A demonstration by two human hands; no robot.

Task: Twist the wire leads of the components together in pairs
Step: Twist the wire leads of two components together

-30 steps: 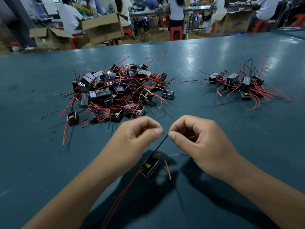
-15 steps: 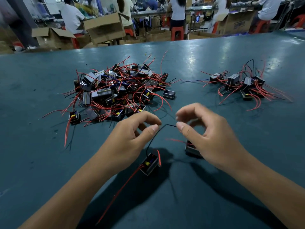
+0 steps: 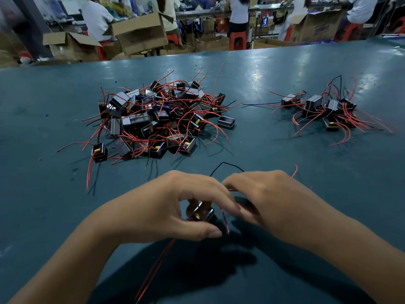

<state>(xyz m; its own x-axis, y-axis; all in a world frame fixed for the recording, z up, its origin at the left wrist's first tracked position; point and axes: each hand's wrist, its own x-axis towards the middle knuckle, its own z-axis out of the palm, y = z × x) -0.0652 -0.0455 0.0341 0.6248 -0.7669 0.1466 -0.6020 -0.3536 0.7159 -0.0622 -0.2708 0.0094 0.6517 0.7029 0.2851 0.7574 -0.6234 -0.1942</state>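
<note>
My left hand [image 3: 173, 207] curls around a small black component with a yellow mark [image 3: 201, 213] just above the table, thumb below and fingers over it. My right hand [image 3: 269, 202] sits close beside it, fingers bent down over a second component that is mostly hidden under the hand. A joined black wire [image 3: 228, 165] loops up beyond both hands. Red leads [image 3: 157, 266] trail toward me from the left component, and a short red lead [image 3: 224, 220] hangs between the hands.
A large heap of untwisted components with red wires [image 3: 153, 121] lies ahead on the left of the teal table [image 3: 263, 154]. A smaller pile [image 3: 324, 110] lies at the right. Cardboard boxes [image 3: 140, 31] and seated people are beyond the far edge.
Both hands let go of the black wire ends they pinched, dropped toward the table and closed over the two components. The black wire now arches free beyond the fingers.
</note>
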